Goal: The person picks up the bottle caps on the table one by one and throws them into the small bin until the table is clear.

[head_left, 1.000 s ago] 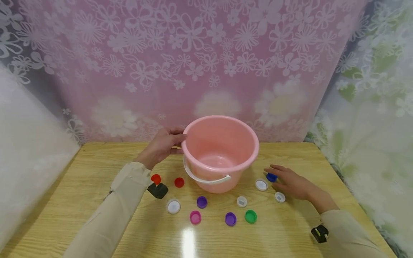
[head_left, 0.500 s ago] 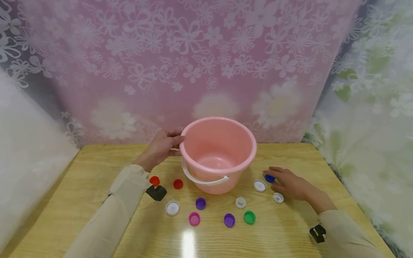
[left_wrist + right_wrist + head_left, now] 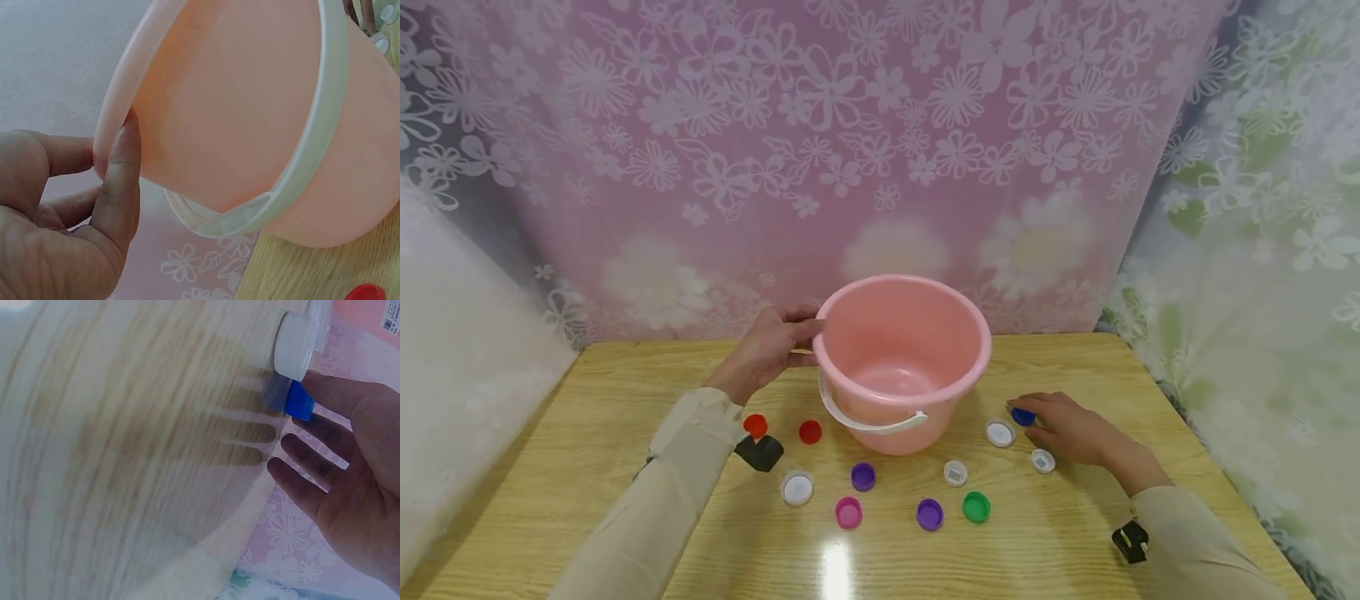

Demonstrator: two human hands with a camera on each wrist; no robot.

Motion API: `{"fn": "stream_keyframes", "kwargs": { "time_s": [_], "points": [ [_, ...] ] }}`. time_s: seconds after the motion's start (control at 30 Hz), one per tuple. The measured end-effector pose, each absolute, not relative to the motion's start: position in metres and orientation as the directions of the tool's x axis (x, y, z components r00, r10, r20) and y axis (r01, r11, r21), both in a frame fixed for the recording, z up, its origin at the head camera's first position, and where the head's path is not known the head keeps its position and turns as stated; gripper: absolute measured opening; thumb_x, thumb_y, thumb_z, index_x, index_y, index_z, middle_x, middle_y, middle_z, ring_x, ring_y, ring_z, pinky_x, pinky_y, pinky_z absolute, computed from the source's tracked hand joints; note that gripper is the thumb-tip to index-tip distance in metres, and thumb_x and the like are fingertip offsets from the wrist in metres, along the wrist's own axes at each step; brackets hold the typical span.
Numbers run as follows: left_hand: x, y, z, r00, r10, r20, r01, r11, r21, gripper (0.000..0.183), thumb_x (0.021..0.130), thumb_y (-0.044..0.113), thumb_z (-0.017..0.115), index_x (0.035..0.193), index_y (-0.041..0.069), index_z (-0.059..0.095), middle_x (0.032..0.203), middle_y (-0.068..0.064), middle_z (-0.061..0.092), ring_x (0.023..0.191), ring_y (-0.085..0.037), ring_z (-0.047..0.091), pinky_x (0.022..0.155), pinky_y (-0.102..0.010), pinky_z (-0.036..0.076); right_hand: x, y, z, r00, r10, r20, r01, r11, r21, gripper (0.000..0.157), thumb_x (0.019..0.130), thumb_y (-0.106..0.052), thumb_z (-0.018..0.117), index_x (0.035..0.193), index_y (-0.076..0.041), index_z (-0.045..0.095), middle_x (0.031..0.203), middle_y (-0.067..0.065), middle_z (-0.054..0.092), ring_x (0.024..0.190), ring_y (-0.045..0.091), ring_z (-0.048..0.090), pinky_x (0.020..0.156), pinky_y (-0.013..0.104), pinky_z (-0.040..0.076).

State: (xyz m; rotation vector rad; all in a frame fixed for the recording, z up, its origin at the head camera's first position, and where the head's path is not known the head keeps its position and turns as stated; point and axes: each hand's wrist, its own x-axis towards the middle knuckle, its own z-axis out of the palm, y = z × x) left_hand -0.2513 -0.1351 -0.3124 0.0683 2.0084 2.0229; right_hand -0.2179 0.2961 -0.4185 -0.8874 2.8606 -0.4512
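Observation:
A pink bucket (image 3: 898,429) with a white handle (image 3: 880,427) stands on the wooden table. At its left, my left hand (image 3: 767,346) pinches the rim; in the left wrist view the thumb (image 3: 125,156) lies inside the wall and the fingers outside. To the bucket's right, my right hand (image 3: 1071,429) is low over the table, thumb and index finger on either side of a blue bottle cap (image 3: 300,402). The other fingers (image 3: 297,484) of that hand spread beside the cap. A white cap (image 3: 295,347) stands close by the thumb in the right wrist view.
Several loose caps lie before the bucket: red (image 3: 810,432), orange-red (image 3: 756,426), purple (image 3: 863,477), pink (image 3: 848,512), green (image 3: 976,507) and white (image 3: 797,488). A flowered pink curtain (image 3: 880,167) hangs behind the table (image 3: 640,375).
The head view has shifted slightly. My right thumb and index finger have drawn a little closer around the blue cap. My left hand keeps its hold on the rim.

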Motion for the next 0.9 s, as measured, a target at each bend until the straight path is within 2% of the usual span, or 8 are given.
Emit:
{"fn": "stream_keyframes", "kwargs": {
  "time_s": [0.3,0.5,0.9],
  "points": [
    [-0.25,-0.136,-0.314,-0.957,0.234,-0.174,-0.177,0.006,0.984,0.037,0.097,0.013,0.058,0.13,-0.001,0.053,0.112,-0.019,0.058,0.083,-0.024,0.064,0.07,-0.032,0.058,-0.22,0.296,-0.423,-0.834,-0.552,-0.003,-0.529,0.802,-0.276,0.038,0.093,-0.01,0.062,0.13,-0.002,0.056,0.127,0.02,0.055,0.114,0.043,0.05,0.09,0.057,0.045],
    [-0.25,-0.137,-0.311,-0.958,0.233,-0.169,-0.175,-0.003,0.985,0.038,0.097,0.013,0.058,0.132,-0.001,0.051,0.116,-0.021,0.056,0.087,-0.027,0.065,0.07,-0.031,0.058,-0.227,0.297,-0.421,-0.833,-0.553,0.014,-0.538,0.805,-0.25,0.036,0.091,-0.01,0.065,0.126,-0.004,0.059,0.122,0.017,0.058,0.111,0.041,0.053,0.087,0.055,0.047],
    [-0.251,-0.132,-0.308,-0.96,0.212,-0.182,-0.171,0.068,0.983,0.037,0.096,0.014,0.058,0.131,0.001,0.052,0.115,-0.023,0.057,0.086,-0.028,0.064,0.068,-0.031,0.058,-0.23,0.3,-0.422,-0.823,-0.566,0.043,-0.55,0.776,-0.307,0.032,0.088,-0.004,0.066,0.12,0.001,0.062,0.115,0.018,0.061,0.106,0.038,0.057,0.087,0.052,0.049]
  ]
}}
